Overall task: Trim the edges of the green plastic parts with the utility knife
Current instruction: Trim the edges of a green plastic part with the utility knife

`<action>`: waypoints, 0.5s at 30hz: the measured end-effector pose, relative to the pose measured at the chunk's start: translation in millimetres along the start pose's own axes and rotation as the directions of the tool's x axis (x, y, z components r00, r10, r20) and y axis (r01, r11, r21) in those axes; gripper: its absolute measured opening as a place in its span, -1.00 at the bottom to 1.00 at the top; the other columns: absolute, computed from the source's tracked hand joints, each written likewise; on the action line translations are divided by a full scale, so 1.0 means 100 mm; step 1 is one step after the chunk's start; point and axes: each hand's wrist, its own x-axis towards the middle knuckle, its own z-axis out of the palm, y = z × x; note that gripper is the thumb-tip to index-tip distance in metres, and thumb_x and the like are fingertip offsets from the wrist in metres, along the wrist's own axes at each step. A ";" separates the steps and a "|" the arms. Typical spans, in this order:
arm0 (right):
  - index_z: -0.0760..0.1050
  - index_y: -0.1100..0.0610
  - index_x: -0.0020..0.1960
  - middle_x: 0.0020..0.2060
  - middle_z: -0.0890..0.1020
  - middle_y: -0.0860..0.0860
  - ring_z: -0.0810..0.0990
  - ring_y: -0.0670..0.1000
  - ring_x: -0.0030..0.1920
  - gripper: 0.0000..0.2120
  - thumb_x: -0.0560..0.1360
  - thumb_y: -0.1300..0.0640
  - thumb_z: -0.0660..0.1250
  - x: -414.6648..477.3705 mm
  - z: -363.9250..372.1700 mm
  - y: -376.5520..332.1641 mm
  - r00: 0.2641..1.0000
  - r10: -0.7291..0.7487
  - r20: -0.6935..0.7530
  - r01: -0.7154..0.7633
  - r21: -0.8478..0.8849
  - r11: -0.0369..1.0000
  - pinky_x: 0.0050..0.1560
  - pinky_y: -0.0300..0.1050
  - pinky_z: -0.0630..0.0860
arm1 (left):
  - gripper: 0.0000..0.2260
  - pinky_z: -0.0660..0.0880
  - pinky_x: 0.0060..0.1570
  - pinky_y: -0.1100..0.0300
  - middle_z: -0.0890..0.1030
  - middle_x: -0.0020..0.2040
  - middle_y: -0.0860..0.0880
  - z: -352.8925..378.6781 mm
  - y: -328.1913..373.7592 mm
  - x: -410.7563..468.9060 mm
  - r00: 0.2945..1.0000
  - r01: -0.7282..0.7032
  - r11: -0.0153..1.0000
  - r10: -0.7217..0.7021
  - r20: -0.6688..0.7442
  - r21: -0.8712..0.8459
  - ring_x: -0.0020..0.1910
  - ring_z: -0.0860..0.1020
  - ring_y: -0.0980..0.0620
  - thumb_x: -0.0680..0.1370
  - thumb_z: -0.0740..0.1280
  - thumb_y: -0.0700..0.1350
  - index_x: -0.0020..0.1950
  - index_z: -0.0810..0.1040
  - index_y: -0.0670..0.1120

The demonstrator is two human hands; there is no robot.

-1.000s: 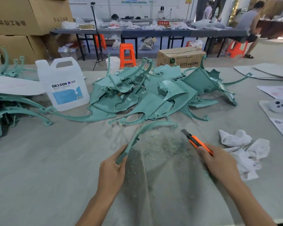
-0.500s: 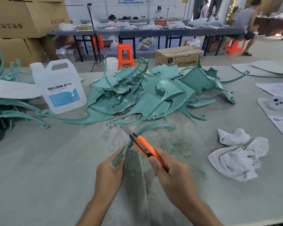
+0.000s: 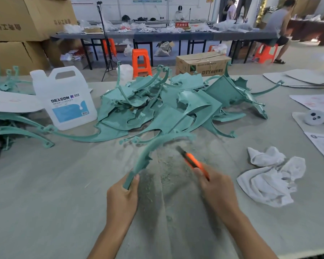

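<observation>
My left hand [image 3: 123, 198] grips the near end of a long curved green plastic part [image 3: 150, 150], which arcs up and to the right over the table. In my right hand [image 3: 216, 189] I hold an orange utility knife [image 3: 192, 162], its dark blade end pointing up-left, a short way right of the part and blurred by motion. A big pile of green plastic parts [image 3: 168, 109] lies behind on the grey table [image 3: 45, 193]. Fine green shavings [image 3: 168, 165] cover the cloth under my hands.
A white DEXCON jug [image 3: 64, 98] stands at the left, with more green parts [image 3: 13, 128] beside it. White rags [image 3: 269, 176] lie at the right, with papers and a small white plush toy [image 3: 314, 117] further right. Boxes, stools and people are beyond the table.
Half a second ago the knife lay against the part close to my left hand; it has since swept to the right, away from the part. My left hand keeps its grip.
</observation>
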 end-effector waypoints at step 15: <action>0.41 -0.24 0.40 -0.38 0.54 -0.25 0.54 -0.15 -0.39 -0.62 0.63 -0.27 0.12 -0.27 0.14 -0.56 0.933 -0.359 0.020 0.351 0.161 0.922 -0.44 -0.34 0.33 | -0.80 0.29 -0.48 0.33 0.59 -0.31 0.19 0.05 -0.03 0.00 0.996 -0.077 0.994 0.081 -0.043 0.078 -0.32 0.55 0.17 0.62 0.36 -0.09 0.09 0.33 -0.02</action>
